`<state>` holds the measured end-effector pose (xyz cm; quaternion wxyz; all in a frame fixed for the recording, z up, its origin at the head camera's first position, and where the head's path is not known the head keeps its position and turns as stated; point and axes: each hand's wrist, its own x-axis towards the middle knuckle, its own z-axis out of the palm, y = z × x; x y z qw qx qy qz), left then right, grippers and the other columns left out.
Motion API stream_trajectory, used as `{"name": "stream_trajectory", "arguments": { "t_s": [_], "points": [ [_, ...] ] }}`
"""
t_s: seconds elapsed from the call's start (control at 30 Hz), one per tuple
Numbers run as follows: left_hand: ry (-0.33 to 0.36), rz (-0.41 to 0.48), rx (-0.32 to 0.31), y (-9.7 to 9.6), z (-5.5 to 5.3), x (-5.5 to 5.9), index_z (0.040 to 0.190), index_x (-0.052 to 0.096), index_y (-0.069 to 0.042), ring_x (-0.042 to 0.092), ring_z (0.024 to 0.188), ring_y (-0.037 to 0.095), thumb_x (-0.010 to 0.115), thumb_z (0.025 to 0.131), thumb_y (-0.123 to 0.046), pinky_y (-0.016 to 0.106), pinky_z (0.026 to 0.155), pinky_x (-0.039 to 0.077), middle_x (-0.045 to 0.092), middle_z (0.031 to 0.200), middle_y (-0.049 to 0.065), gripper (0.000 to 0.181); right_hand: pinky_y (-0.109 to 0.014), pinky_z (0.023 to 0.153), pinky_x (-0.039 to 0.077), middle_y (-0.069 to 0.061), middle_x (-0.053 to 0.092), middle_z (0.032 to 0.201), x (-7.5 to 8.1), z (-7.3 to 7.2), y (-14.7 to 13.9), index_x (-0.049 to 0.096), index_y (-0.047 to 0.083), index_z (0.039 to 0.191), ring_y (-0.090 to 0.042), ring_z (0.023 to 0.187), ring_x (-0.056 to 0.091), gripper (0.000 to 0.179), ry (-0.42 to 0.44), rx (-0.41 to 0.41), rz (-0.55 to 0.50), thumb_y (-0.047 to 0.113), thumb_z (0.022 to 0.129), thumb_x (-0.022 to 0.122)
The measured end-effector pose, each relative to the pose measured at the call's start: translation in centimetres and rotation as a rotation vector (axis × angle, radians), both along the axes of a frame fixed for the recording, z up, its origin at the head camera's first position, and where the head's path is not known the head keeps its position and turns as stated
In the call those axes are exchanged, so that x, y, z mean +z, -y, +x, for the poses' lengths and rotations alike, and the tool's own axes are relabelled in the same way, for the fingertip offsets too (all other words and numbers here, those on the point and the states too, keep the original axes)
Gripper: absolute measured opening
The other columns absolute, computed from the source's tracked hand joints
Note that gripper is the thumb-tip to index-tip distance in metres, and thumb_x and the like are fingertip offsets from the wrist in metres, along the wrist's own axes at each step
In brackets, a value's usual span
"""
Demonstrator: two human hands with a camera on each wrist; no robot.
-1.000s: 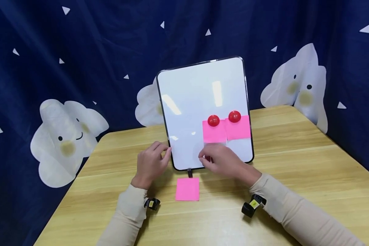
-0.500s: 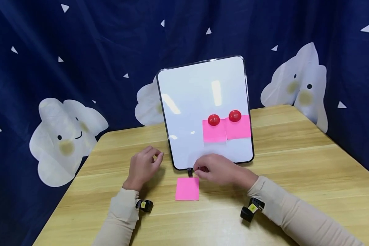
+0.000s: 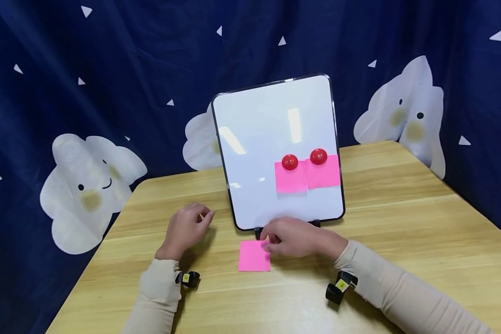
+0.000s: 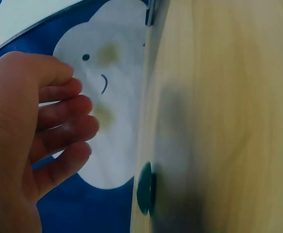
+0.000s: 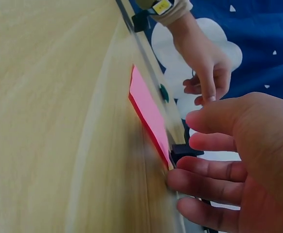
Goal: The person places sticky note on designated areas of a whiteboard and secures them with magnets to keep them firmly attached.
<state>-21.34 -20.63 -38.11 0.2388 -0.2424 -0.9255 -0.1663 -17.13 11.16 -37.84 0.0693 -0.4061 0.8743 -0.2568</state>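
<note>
In the head view my right hand (image 3: 294, 237) hovers at the top right corner of a pink sticky note (image 3: 252, 256) lying on the table. Its fingers are loosely bent, and the right wrist view shows nothing between them. To the left, my left hand (image 3: 186, 230) hangs above the table with relaxed, empty fingers. A small whiteboard (image 3: 259, 139) leans upright behind the hands. Two more pink sticky notes, a left one (image 3: 291, 182) and a right one (image 3: 324, 176), sit on its lower right. A red round magnet (image 3: 290, 162) and another red magnet (image 3: 318, 157) overlap their top edges.
Black feet (image 3: 258, 233) support the whiteboard's lower edge. A green round magnet (image 4: 145, 188) rests on the wooden table (image 3: 384, 208), hidden from the head view around my left hand. Behind the table hangs a blue curtain (image 3: 150, 55) with clouds.
My right hand has come down from the front of the whiteboard to the loose sticky note's corner. My left hand has drawn away from the board's edge, left and toward me.
</note>
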Motion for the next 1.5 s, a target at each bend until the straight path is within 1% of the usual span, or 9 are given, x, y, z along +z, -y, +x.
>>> {"name": "stream_trajectory", "arguments": {
  "t_s": [0.13,0.23,0.43,0.57,0.87,1.1,1.3,1.37,1.5],
  "points": [
    [0.042,0.005,-0.002,0.8,0.1,0.1,0.085,0.075,-0.016,0.055,0.066,0.011,0.070,0.093,-0.023,0.033,0.060,0.047,0.066,0.081,-0.005,0.012,-0.028,0.077,0.046,0.011,0.056,0.083,-0.1,0.0,0.2,0.073,0.012,0.111,-0.011,0.081,0.055,0.022,0.006,0.012,0.011,0.025,0.094,0.068],
    [0.075,0.007,0.001,1.3,0.1,0.2,0.088,0.075,-0.016,0.059,0.070,0.011,0.070,0.093,-0.024,0.034,0.063,0.049,0.067,0.084,-0.006,0.011,-0.027,0.078,0.047,0.012,0.056,0.085,-0.2,0.1,0.2,0.073,0.012,0.111,-0.010,0.083,0.055,0.022,0.006,0.002,0.016,0.025,0.093,0.069],
    [0.162,0.001,0.036,2.1,0.1,0.3,0.092,0.077,-0.016,0.066,0.087,0.018,0.071,0.093,-0.024,0.041,0.075,0.054,0.070,0.094,-0.003,0.009,-0.027,0.078,0.048,0.007,0.060,0.091,-0.3,0.1,0.2,0.073,0.012,0.112,-0.009,0.084,0.055,0.025,0.008,-0.015,0.042,0.026,0.092,0.071],
    [0.202,0.008,0.058,2.6,0.1,0.2,0.095,0.077,-0.016,0.066,0.092,0.021,0.071,0.094,-0.024,0.044,0.077,0.054,0.071,0.098,-0.002,0.010,-0.026,0.077,0.048,0.007,0.060,0.092,-0.4,0.2,0.1,0.072,0.014,0.112,-0.008,0.085,0.055,0.027,0.004,-0.020,0.064,0.030,0.091,0.074],
    [0.266,0.030,0.091,3.9,0.1,0.1,0.100,0.077,-0.015,0.064,0.088,0.020,0.069,0.096,-0.025,0.043,0.076,0.052,0.070,0.097,-0.002,0.013,-0.025,0.073,0.047,0.009,0.057,0.091,-0.5,0.3,0.2,0.071,0.019,0.108,-0.006,0.083,0.052,0.027,0.003,-0.038,0.093,0.037,0.089,0.075],
    [0.308,0.024,0.076,4.2,0.1,0.2,0.103,0.077,-0.014,0.064,0.087,0.018,0.069,0.096,-0.025,0.043,0.076,0.052,0.070,0.099,-0.001,0.016,-0.025,0.069,0.046,0.009,0.054,0.089,-0.6,0.4,0.3,0.072,0.018,0.113,-0.007,0.080,0.050,0.035,-0.007,-0.068,0.133,0.041,0.087,0.077],
    [0.366,0.016,0.076,4.6,0.0,0.2,0.106,0.076,-0.012,0.063,0.085,0.015,0.069,0.096,-0.026,0.040,0.076,0.051,0.069,0.096,-0.004,0.018,-0.027,0.063,0.041,0.008,0.051,0.083,-0.4,0.4,0.4,0.072,0.019,0.103,-0.010,0.076,0.047,0.029,-0.029,-0.068,0.157,0.042,0.087,0.077],
    [0.387,0.018,0.077,4.7,-0.1,0.2,0.106,0.076,-0.012,0.063,0.085,0.014,0.069,0.095,-0.026,0.040,0.077,0.051,0.068,0.096,-0.005,0.019,-0.027,0.063,0.040,0.007,0.051,0.082,-0.4,0.4,0.4,0.071,0.019,0.100,-0.010,0.075,0.046,0.027,-0.037,-0.061,0.155,0.042,0.087,0.078],
    [0.430,0.028,0.072,5.0,-0.1,0.0,0.109,0.075,-0.011,0.064,0.086,0.014,0.070,0.095,-0.027,0.042,0.078,0.052,0.068,0.096,-0.005,0.022,-0.027,0.063,0.041,0.007,0.052,0.081,-0.4,0.4,0.4,0.071,0.019,0.098,-0.010,0.075,0.047,0.026,-0.040,-0.061,0.158,0.041,0.086,0.078]
  ]
}}
